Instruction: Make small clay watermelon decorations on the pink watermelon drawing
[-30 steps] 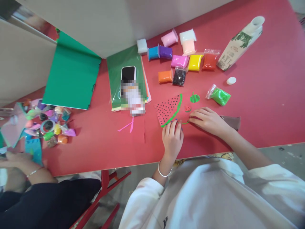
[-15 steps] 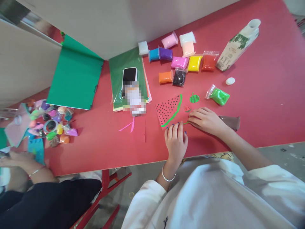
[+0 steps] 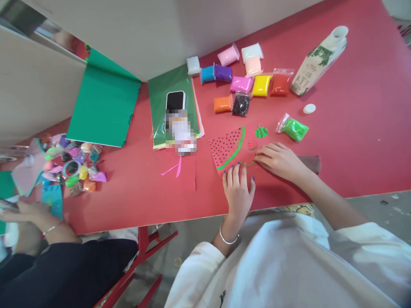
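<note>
Watermelon slice (image 3: pixel 227 147): flat left hand (image 3: pixel 238 191) covers its corner, right hand (image 3: pixel 278 160) open beside.

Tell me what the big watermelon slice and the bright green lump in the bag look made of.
Watermelon slice: flat, matte, likely paper or foam sheet, with a thin raised green rim. Green lump: soft, matte modelling clay, apparently, in a clear glossy plastic bag.

From where I stand, nothing here can really be read. The tall carton (image 3: pixel 316 60) at the far end of the red surface (image 3: pixel 353 141) carries green leaf artwork and some dark lettering, but it is too small and blurred to make out.
</note>
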`<act>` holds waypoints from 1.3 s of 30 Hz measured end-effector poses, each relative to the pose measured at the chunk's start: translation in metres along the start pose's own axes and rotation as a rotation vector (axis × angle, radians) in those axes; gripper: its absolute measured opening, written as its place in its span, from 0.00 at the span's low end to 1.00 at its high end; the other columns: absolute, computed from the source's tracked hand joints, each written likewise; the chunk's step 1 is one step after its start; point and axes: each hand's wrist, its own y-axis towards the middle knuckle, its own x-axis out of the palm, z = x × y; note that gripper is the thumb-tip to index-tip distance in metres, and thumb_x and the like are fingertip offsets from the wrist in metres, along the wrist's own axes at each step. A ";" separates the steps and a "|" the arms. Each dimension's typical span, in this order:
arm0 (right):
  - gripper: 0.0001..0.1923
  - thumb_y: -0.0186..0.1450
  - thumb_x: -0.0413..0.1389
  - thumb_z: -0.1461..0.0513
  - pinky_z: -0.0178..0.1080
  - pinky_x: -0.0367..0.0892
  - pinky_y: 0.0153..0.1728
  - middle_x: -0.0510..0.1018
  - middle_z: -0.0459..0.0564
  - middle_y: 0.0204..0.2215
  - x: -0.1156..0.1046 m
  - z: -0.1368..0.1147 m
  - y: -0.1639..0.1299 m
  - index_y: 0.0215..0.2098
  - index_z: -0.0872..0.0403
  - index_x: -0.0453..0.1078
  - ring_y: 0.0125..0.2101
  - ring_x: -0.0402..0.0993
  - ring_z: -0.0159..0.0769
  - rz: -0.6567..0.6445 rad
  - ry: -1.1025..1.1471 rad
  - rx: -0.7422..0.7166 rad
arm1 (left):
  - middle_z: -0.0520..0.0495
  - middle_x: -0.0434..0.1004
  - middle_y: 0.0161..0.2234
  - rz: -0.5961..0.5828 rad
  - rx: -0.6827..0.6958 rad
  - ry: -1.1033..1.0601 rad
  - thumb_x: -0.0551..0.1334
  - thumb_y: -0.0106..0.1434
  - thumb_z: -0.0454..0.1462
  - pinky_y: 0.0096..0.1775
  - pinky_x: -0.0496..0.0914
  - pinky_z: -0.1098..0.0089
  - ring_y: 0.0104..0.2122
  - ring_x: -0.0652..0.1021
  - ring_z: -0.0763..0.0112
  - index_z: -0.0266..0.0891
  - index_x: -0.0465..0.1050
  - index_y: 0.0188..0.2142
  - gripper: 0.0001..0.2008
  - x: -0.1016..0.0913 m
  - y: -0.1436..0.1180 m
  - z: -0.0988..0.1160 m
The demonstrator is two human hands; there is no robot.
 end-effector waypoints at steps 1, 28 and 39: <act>0.09 0.67 0.53 0.64 0.40 0.61 0.41 0.79 0.51 0.42 -0.001 0.000 0.000 0.41 0.53 0.75 0.43 0.70 0.38 -0.011 0.014 -0.003 | 0.40 0.71 0.55 0.002 0.005 -0.007 0.57 0.64 0.39 0.57 0.62 0.53 0.55 0.68 0.55 0.38 0.64 0.59 0.24 0.001 0.001 0.000; 0.21 0.67 0.51 0.66 0.46 0.58 0.56 0.75 0.52 0.52 0.002 -0.052 -0.027 0.58 0.54 0.64 0.50 0.70 0.39 0.051 -0.039 0.187 | 0.43 0.69 0.58 -0.008 0.130 0.010 0.55 0.67 0.41 0.56 0.63 0.59 0.58 0.67 0.59 0.40 0.60 0.62 0.25 0.000 0.009 -0.017; 0.27 0.67 0.48 0.65 0.50 0.56 0.59 0.69 0.55 0.58 0.018 -0.063 -0.033 0.65 0.56 0.54 0.57 0.66 0.43 0.039 0.019 0.267 | 0.44 0.71 0.57 -0.022 0.228 0.010 0.54 0.67 0.41 0.54 0.63 0.61 0.57 0.69 0.61 0.39 0.64 0.60 0.22 0.001 0.012 -0.032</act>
